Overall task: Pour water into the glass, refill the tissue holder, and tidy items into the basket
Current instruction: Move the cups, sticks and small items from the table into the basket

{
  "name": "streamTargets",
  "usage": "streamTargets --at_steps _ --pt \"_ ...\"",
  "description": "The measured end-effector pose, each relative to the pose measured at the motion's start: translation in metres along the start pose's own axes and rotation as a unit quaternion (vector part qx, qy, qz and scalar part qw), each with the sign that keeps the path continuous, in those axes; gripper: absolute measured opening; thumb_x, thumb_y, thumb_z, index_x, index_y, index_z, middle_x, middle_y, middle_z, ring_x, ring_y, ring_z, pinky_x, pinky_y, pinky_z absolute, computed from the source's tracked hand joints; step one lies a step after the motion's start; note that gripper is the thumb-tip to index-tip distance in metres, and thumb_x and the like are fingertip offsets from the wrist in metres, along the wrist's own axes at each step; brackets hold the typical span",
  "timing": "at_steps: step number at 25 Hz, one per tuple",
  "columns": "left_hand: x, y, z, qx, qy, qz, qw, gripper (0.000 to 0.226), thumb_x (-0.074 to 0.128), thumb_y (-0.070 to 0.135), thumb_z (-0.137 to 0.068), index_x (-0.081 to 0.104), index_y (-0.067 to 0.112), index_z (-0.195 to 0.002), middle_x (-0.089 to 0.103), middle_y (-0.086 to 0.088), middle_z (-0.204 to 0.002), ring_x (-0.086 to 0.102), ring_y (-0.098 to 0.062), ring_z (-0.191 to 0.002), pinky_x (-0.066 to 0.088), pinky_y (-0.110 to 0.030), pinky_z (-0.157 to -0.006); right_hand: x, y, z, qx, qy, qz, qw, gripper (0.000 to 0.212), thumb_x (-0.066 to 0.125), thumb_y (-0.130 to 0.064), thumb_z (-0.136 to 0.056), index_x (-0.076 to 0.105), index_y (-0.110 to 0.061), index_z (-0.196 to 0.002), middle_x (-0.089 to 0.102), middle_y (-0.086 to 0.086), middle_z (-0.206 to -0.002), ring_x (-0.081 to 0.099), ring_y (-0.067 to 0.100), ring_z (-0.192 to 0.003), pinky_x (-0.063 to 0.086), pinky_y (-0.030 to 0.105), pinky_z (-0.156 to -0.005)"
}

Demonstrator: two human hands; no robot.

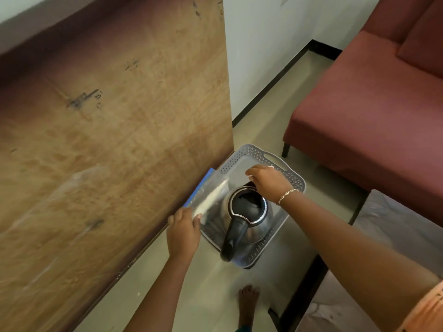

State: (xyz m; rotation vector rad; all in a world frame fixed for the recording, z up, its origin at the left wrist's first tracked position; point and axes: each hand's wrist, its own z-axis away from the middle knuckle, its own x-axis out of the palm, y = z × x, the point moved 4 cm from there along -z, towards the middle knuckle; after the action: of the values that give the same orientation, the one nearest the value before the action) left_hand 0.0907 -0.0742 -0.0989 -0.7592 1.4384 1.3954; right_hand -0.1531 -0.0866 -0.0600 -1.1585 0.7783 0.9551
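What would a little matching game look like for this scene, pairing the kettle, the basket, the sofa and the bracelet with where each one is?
Things:
1. kettle
2. basket
3. sofa
4. bracelet

Places:
A. on the right wrist
B. on the floor beside the wooden table's edge
C. inside the grey basket
D. against the wall at upper right

Pairs: 1-C, 2-B, 3-D, 4-A
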Motion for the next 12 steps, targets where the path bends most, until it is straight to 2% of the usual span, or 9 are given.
streamTargets --at_steps 2,5,9,12 --pt "-0.018 0.029 0.012 0.048 0.073 0.002 0.996 0.057 0.029 0.045 -0.092 0.062 -0.001 -0.105 0.065 -0.021 -0.108 0.057 -0.043 -0.102 0.049 -0.046 -0.082 -0.008 0.010 0.037 0.007 0.056 -0.015 0.998 0.028 0.048 -0.011 -0.091 0.057 -0.008 -0.118 0.058 0.010 -0.122 0.055 0.032 -0.108 0.048 0.040 -0.088" --pt "-0.034 0.089 0.039 0.103 0.107 0.006 0.989 0.066 0.015 0.048 -0.097 0.055 0.002 -0.122 0.057 -0.017 -0.128 0.041 -0.038 -0.129 0.040 -0.050 -0.099 -0.011 0.027 0.097 0.028 0.119 -0.016 0.992 0.032 0.052 -0.010 -0.090 0.054 -0.004 -0.121 0.054 0.017 -0.128 0.051 0.037 -0.115 0.045 0.043 -0.095" --pt "-0.011 0.163 0.097 0.205 0.057 -0.005 0.977 0.064 0.016 0.047 -0.097 0.045 0.004 -0.134 0.042 -0.016 -0.144 0.023 -0.033 -0.139 0.026 -0.048 -0.112 -0.012 0.052 0.182 0.068 0.192 0.003 0.979 0.035 0.065 -0.008 -0.080 0.058 -0.002 -0.114 0.057 0.023 -0.122 0.056 0.043 -0.108 0.049 0.047 -0.088" --pt "0.023 0.206 0.150 0.268 0.011 -0.025 0.963 0.065 0.015 0.050 -0.097 0.038 0.004 -0.138 0.035 -0.018 -0.148 0.014 -0.030 -0.141 0.013 -0.044 -0.114 -0.008 0.075 0.253 0.102 0.225 0.020 0.969 0.044 0.068 -0.010 -0.078 0.055 -0.003 -0.119 0.056 0.023 -0.126 0.054 0.041 -0.114 0.042 0.049 -0.097"
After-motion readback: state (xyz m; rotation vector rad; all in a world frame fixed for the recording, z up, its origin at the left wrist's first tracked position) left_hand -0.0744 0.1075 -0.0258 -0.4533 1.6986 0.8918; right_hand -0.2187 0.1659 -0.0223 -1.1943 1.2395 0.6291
